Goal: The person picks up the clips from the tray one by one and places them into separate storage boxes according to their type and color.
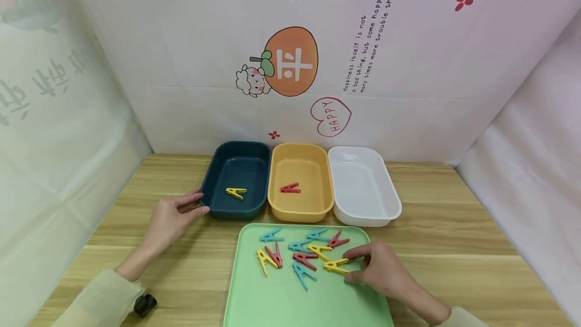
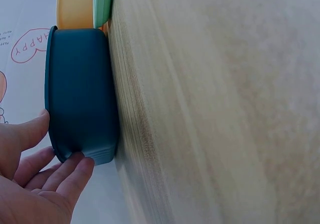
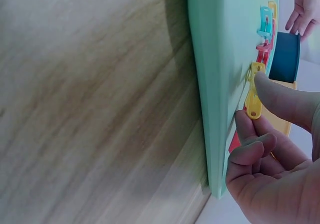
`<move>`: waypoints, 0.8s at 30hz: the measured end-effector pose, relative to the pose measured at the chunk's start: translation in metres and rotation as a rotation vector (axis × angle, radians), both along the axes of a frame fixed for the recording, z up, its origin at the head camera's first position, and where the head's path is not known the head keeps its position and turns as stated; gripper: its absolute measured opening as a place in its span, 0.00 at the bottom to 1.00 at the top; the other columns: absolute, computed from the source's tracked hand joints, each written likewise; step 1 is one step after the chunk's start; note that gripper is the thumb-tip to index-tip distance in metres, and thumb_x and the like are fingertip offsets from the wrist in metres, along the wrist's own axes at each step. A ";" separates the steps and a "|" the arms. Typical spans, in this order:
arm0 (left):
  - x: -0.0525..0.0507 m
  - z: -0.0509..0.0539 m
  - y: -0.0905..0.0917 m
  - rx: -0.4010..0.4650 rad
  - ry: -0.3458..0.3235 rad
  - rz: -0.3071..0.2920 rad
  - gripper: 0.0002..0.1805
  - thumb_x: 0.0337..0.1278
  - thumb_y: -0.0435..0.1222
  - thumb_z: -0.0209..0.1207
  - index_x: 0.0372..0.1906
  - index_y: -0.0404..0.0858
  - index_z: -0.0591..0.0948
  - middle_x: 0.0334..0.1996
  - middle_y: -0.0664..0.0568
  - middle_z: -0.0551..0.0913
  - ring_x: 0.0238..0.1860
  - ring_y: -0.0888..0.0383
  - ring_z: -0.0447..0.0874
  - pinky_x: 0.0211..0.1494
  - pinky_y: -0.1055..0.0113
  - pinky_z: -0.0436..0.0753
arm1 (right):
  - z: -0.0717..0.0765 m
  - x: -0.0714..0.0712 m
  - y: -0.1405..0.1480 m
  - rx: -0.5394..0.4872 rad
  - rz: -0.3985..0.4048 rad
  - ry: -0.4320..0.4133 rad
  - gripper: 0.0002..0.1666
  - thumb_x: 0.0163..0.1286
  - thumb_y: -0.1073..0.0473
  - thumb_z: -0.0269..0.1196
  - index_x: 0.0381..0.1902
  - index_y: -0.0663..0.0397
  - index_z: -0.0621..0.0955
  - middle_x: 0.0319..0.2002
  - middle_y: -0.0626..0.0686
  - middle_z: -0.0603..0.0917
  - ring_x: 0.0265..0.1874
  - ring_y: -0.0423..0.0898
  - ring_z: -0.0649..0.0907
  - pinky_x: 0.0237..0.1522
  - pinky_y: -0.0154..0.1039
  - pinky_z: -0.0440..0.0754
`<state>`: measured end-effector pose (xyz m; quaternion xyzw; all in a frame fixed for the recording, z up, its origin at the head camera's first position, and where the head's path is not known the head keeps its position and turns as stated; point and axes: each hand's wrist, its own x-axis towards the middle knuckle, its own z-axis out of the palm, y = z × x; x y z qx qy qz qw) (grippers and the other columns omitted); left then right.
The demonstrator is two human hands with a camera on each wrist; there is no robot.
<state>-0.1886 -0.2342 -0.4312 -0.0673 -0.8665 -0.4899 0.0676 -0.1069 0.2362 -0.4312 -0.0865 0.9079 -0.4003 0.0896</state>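
Observation:
The left hand point(image 1: 170, 218) touches the outer near-left side of the dark blue bin point(image 1: 236, 214), fingers relaxed; in the left wrist view, its fingertips meet the bin's wall point(image 2: 82, 94) and its thumb touches the rim. A yellow clip point(image 1: 234, 193) lies inside that bin. Over the green tray point(image 1: 272, 307), the right hand point(image 1: 383, 269) pinches a yellow clip point(image 1: 335, 266) between thumb and finger. The right wrist view shows the thumb against this yellow clip point(image 3: 254, 97). Several blue, red and yellow clips lie close by on the tray, among them a blue one point(image 1: 303, 274).
A yellow bin point(image 1: 301, 215) holding a red clip point(image 1: 290, 187) stands beside the blue one, with a white bin point(image 1: 367, 220) at its right. Behind them rises a printed cloth point(image 1: 204, 105). A small black object point(image 1: 145, 305) is near the left sleeve.

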 end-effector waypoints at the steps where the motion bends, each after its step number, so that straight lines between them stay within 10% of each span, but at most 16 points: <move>1: 0.000 0.000 0.000 0.000 -0.002 0.000 0.25 0.67 0.37 0.72 0.63 0.26 0.83 0.69 0.38 0.77 0.57 0.43 0.86 0.47 0.73 0.88 | 0.000 0.000 0.000 -0.005 -0.002 -0.006 0.23 0.47 0.63 0.86 0.43 0.55 0.93 0.21 0.46 0.77 0.20 0.39 0.72 0.19 0.31 0.67; 24: 0.000 0.000 0.001 -0.013 0.019 -0.003 0.25 0.66 0.35 0.72 0.62 0.25 0.83 0.68 0.38 0.77 0.56 0.43 0.87 0.46 0.73 0.88 | 0.004 -0.002 0.014 -0.126 -0.044 -0.091 0.23 0.50 0.64 0.84 0.46 0.60 0.92 0.21 0.46 0.74 0.21 0.38 0.71 0.21 0.29 0.67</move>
